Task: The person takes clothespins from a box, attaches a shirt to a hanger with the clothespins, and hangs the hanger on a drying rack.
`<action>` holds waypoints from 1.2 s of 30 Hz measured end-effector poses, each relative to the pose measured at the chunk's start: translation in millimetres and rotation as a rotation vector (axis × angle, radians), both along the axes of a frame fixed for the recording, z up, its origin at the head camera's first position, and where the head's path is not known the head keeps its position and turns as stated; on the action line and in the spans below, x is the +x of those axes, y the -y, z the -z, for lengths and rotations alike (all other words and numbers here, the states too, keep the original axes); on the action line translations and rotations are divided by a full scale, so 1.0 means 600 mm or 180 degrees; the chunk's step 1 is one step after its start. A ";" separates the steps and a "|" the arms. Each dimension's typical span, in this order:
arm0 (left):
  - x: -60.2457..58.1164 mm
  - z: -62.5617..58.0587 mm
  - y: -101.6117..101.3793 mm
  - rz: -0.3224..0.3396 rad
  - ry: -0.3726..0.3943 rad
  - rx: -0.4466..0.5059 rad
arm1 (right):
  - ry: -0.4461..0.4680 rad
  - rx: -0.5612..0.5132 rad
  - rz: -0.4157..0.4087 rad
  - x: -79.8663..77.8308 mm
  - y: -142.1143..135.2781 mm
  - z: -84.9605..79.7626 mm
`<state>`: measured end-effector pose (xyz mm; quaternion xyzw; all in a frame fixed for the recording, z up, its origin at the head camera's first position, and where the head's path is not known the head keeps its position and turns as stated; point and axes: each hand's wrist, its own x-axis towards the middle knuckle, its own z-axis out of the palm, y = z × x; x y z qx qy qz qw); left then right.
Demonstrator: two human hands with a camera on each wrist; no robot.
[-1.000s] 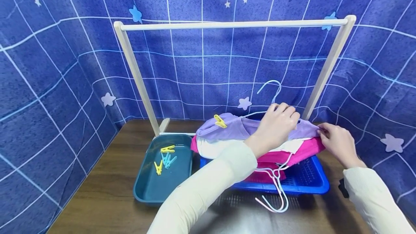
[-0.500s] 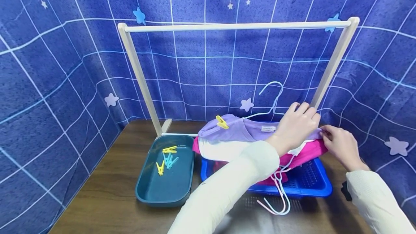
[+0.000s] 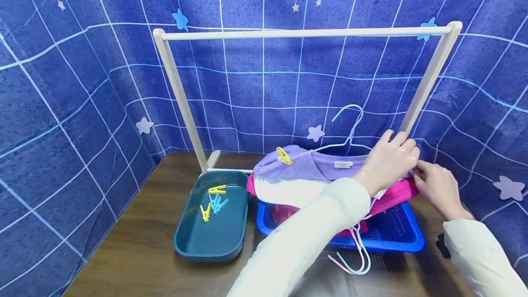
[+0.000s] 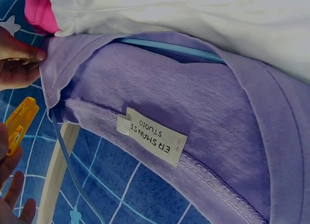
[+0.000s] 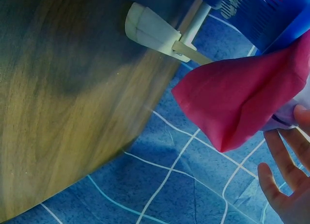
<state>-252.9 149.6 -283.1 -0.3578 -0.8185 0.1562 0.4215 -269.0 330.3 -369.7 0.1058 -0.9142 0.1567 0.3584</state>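
Observation:
A purple garment (image 3: 301,166) with a neck label (image 4: 157,137) lies over a light-blue hanger (image 3: 351,137). One yellow clothespin (image 3: 284,155) is clipped on its left shoulder. Beside the right shoulder, my left hand (image 3: 389,159) pinches a second yellow clothespin (image 4: 22,122), apart from the cloth; in the head view the hand hides that clothespin. My right hand (image 3: 439,187) pinches the end of the purple shoulder between thumb and fingers. Under the purple cloth lie a white garment (image 3: 284,191) and a magenta one (image 5: 237,98).
The clothes rest over a blue basket (image 3: 412,237), with a pink hanger (image 3: 344,266) and a blue hanger hooking out over its front. At left, a dark green tray (image 3: 181,242) holds several yellow and blue clothespins. A pale rack (image 3: 305,34) stands behind.
My left hand has moved right along the neckline to the right shoulder, uncovering the label and hanger. My right hand keeps its hold on the purple cloth. The head view has shifted slightly.

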 end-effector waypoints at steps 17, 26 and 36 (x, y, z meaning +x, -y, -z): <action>-0.017 0.017 -0.030 0.0003 0.0066 -0.0099 | -0.0089 0.0005 0.0022 -0.002 0.001 0.004; -0.019 0.009 -0.038 -0.0002 0.0077 -0.0224 | -0.0229 0.0052 0.0041 -0.003 -0.004 0.006; -0.017 0.009 -0.045 -0.0013 0.0186 -0.0374 | -0.0217 0.0017 0.0063 0.002 -0.008 0.006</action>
